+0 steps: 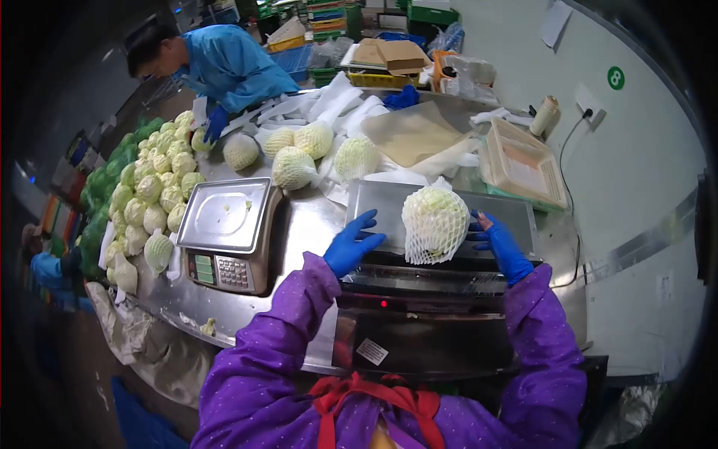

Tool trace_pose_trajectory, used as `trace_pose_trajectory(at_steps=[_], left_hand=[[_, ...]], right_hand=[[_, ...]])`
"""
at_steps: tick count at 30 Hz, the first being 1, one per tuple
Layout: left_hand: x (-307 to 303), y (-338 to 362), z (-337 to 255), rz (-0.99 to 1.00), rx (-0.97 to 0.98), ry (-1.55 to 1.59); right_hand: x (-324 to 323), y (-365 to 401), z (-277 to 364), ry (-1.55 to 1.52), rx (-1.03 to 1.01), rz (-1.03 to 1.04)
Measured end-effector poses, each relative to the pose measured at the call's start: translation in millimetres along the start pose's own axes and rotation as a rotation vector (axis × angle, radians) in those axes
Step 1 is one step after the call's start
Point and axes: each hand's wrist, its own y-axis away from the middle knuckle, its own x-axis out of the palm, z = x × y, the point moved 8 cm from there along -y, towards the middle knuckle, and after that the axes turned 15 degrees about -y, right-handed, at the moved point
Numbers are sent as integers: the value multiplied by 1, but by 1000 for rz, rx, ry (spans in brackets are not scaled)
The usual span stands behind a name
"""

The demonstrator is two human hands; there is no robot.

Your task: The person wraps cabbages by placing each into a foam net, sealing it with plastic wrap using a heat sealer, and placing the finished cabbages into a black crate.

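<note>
A cabbage in a white foam net (436, 224) sits on the dark flat top of a low machine (370, 196) in front of me. My left hand (352, 244), in a blue glove, is open to the left of the cabbage, fingers spread and a gap between them. On the other side, my right hand (499, 245), also blue-gloved, is open with its fingertips right at the net's edge. A fingertip of that hand shows bare through the glove. A small red light (384, 304) glows on the machine's front.
Left of the machine stands a weighing scale (224, 217). Bare cabbages (153, 183) are piled at far left, several netted ones (293, 166) lie behind the scale. A person in blue (238, 66) works across the table. A beige basket (523, 165) stands at the right, near a cord (566, 168).
</note>
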Motion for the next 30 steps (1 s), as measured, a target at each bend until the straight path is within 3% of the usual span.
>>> trace_pose_trajectory(at_steps=[2, 3, 4, 6, 7, 8, 10, 14, 18, 22, 24, 26, 28, 30], left_hand=[[-12, -8, 11, 36, 101, -35], [-17, -8, 14, 84, 128, 122], [-29, -2, 11, 81, 155, 102], [-52, 24, -22, -16, 394, -439], [-53, 34, -24, -45, 538, -788], [-47, 46, -31, -8, 635, -990], [-32, 56, -32, 41, 885, -1221], [-4, 45, -24, 259, 1027, -1362], [16, 34, -19, 326, 1152, -1467], [24, 30, -24, 332, 1192, -1375], [26, 25, -13, 350, 1136, -1374], [35, 23, -10, 588, 806, -1410], [27, 22, 0, 353, 654, -821], [11, 23, 17, 277, 162, 77]], right_hand=[[-12, 12, 12, 139, -48, 90], [-20, 23, 18, 211, -68, 129], [-26, 37, 28, 369, -199, 162], [-31, 66, 41, 693, -446, 248], [-27, 80, 41, 1118, -555, 305], [-23, 93, 37, 1245, -570, 365], [-9, 111, 23, 1496, -600, 504], [0, 105, 6, 1658, -747, 612], [-13, 88, -9, 1591, -768, 618], [-7, 80, -5, 1152, -800, 539], [-28, 62, -9, 492, -474, 250], [-28, 60, -17, -246, -47, 175], [-31, 63, -32, -458, -49, 205], [-29, 81, -21, -464, -49, 183]])
